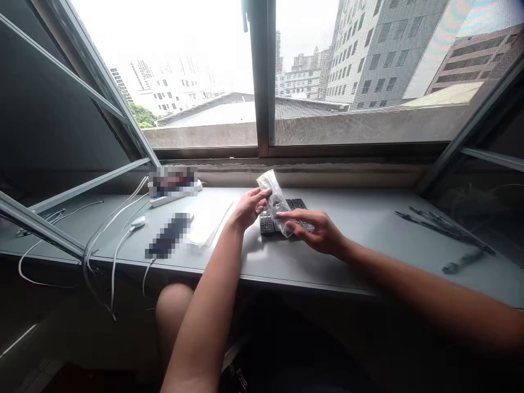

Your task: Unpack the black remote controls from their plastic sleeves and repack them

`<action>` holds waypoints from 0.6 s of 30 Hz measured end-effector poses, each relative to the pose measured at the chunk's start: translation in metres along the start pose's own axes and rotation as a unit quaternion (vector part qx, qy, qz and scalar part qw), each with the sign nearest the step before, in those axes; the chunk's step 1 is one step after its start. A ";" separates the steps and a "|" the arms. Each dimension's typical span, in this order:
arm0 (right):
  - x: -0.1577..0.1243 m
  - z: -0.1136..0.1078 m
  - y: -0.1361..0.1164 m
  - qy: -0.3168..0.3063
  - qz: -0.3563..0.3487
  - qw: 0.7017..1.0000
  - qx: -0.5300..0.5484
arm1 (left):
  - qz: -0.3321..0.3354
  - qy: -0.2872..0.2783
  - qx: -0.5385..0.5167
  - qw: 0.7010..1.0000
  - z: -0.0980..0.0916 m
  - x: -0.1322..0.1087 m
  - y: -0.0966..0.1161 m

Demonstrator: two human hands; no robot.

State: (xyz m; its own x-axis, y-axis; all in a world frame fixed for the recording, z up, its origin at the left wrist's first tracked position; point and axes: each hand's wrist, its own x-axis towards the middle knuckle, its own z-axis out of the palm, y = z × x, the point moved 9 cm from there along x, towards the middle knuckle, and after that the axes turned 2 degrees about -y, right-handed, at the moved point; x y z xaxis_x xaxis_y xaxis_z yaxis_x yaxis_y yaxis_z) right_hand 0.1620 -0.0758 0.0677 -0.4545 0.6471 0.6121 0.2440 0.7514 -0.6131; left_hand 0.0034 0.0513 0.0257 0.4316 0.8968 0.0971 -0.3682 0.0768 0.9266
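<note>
Grey ledge (360, 267) below an open window; far left, white cables (92, 240) trail over the near edge; next to them, a white mouse (138, 221) on its own lead; at the far edge, a white power strip (176, 202), partly pixelated; nearer, a dark pixelated object (167, 236), identity hidden; just right of it, a pale sheet (207, 224); then the left hand (248, 210), closed around the upper part of a clear plastic bag (275, 199), dark contents too crumpled to identify; bag stands tilted, long axis running from far left to near right; left hand nearer its upper end; right hand (315, 232) comes in from the right, nearer the lower end, half open, index finger (292, 215) reaching onto the bag, no clear grip; two black remote controls (267, 222) lie directly behind and beneath the bag; far right, thin black strips (438, 226) lie apart from the hands, perhaps cable ties.
</note>
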 end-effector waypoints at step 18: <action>0.003 0.012 -0.014 -0.015 -0.019 0.999 -0.041 | 0.052 0.038 -0.034 0.997 -0.003 -0.003 0.011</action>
State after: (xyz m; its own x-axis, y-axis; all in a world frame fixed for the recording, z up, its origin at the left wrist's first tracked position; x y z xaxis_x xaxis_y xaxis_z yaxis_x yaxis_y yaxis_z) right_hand 0.1470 -0.0863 0.0718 -0.4902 0.6139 0.6187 0.2945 0.7847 -0.5454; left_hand -0.0042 0.0512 0.0347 0.3258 0.9314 0.1623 -0.4647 0.0082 0.8854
